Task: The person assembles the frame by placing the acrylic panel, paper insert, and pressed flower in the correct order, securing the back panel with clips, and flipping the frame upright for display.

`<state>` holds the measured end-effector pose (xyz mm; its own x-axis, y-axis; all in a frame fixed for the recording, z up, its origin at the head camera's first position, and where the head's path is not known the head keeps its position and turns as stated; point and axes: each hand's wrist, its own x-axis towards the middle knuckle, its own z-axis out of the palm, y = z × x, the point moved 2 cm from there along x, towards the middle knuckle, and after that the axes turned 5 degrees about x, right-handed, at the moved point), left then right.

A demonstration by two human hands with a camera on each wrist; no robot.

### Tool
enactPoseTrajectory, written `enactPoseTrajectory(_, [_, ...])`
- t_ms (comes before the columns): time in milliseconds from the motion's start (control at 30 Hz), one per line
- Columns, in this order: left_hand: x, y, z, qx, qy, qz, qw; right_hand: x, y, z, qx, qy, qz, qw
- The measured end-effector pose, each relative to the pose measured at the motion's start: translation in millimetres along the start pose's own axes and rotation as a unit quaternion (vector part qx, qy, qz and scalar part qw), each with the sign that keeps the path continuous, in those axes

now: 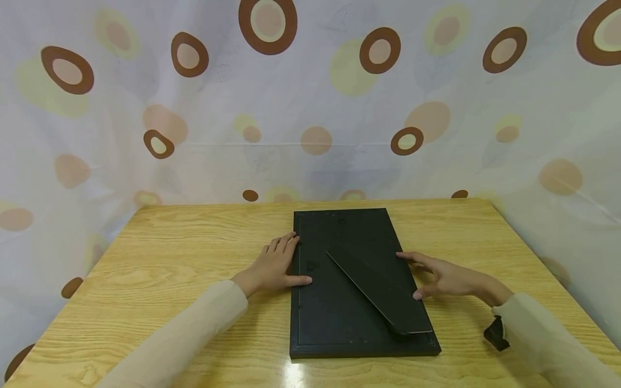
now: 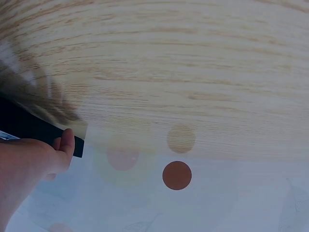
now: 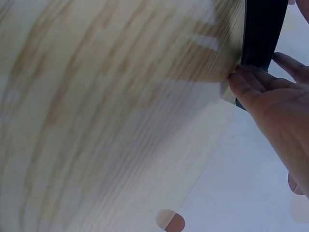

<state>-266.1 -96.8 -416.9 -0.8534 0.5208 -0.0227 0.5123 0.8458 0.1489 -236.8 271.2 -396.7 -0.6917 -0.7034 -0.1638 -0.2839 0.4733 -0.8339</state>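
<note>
A black picture frame [image 1: 317,312] lies back side up on the wooden table, its long stand leg [image 1: 383,291] slanting across the lower right of the backing. My left hand [image 1: 274,264] grips the frame's left edge, thumb over the back and fingers along the side. At the right edge, my right hand [image 1: 448,277] holds the frame with curved fingers, the thumb beside the stand leg. The left wrist view shows the left hand [image 2: 46,157] around the dark edge. In the right wrist view, fingertips of the right hand [image 3: 282,104] are at the frame's lower edge.
The light wooden table [image 1: 184,269] extends to both sides of the frame. Behind it and at its sides hangs a pale curtain [image 1: 291,108] with brown and cream spots. A black item [image 1: 497,334] sits at the right sleeve's cuff.
</note>
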Motion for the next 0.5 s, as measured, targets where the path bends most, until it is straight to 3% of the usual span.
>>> enactPoseTrajectory(500, [-0.7,0.8,0.8,0.006,0.002,-0.002,1.0000,0.6,-0.8,2.6,-0.001,0.022,0.012,1.000])
